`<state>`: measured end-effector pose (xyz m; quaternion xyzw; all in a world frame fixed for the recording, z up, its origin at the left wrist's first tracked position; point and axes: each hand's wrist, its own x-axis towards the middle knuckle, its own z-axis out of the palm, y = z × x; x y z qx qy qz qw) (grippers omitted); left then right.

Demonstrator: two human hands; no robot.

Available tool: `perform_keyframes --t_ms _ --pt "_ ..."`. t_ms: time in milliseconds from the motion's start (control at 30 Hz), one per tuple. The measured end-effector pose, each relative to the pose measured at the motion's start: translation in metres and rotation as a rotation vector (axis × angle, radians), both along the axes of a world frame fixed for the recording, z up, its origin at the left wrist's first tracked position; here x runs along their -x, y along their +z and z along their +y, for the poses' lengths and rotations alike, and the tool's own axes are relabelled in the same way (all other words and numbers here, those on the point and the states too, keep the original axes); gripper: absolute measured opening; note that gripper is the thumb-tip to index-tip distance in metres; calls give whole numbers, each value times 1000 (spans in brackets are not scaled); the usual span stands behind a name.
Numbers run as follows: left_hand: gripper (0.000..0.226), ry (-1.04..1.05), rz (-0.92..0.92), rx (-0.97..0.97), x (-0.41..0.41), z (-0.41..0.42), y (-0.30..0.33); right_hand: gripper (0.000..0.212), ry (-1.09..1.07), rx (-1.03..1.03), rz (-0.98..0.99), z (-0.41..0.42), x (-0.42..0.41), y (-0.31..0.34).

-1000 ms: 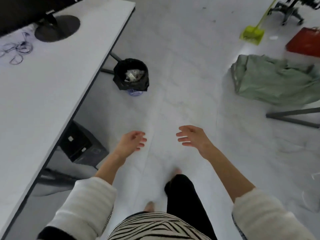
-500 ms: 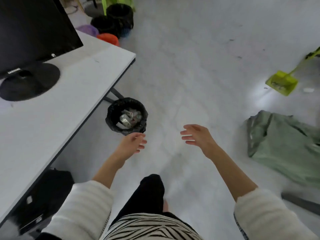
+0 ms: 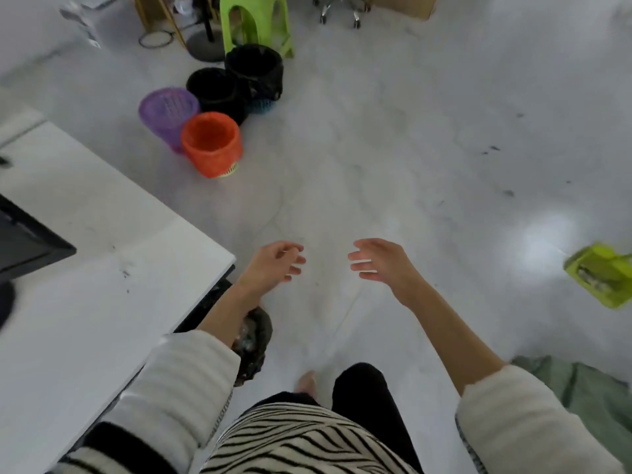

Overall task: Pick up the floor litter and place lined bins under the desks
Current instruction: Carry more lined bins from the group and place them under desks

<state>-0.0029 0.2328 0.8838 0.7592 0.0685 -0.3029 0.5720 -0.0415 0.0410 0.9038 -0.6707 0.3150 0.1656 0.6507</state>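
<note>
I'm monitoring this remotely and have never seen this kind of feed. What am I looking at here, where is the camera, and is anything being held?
There is no machine here: a person wears one wide-angle camera on the head, looking forward and down, so you see their own arms. The left hand and right hand hang over the pale floor with fingers loosely spread, and both hold nothing.

To the left is a white desk with the corner of a dark monitor. Beside the desk's edge, partly hidden by the left sleeve, stands a black-lined bin with crumpled litter inside.

Farther ahead is a cluster of four bins: a purple bin, an orange bin, and two black-lined bins near a green stool. At the right edge lies a lime-green dustpan, and a green bag sits lower right.
</note>
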Motion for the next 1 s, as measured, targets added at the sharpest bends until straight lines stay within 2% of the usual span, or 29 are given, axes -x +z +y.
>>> perform_keyframes --t_ms 133,300,467,567,700,1000 --pt "21 85 50 -42 -89 -27 -9 18 95 10 37 -37 -107 -9" --pt "28 292 99 -75 -218 -59 -32 18 265 45 31 -76 -267 -24" --pt "19 523 67 -18 -338 -70 -23 26 432 107 16 -92 -432 -21" --pt "16 637 82 -38 -385 -50 -19 27 523 120 20 -70 -512 -16" --pt "19 769 134 -59 -441 -6 -27 14 655 77 28 -21 -608 -19" --pt "18 950 195 -8 -628 105 -67 9 853 177 69 106 -817 -65"
